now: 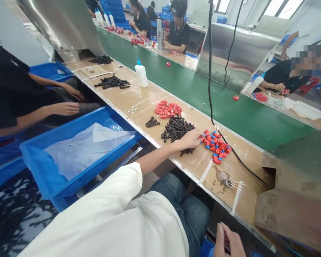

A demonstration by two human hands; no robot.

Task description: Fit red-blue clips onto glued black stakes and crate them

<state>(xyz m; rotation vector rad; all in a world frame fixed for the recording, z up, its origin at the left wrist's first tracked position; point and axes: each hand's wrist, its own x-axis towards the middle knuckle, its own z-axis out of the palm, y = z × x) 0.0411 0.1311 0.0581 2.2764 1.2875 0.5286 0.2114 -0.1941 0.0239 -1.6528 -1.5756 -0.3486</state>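
My left hand (191, 139) stretches across the bench, its fingers curled at the edge of a pile of red pieces with blue parts (216, 144). Its fingertips meet the pile, and what they grip is hidden. Beneath and beside this hand lies a heap of black plastic pegs (178, 126). Low in the view, over the floor by my lap, my right hand (228, 241) has thumb and fingers drawn together; I cannot make out anything between them. Behind the black heap is a pile of plain red pieces (168, 109). A few black pegs (152, 122) lie apart.
A green conveyor belt (187, 85) runs behind the bench. A black cable (210, 71) hangs down onto it. Small cups with sticks (229, 182) stand near a metal hood (296, 200). A white bottle (141, 74), a blue bin (77, 153) and a seated co-worker (10, 92) are leftward.
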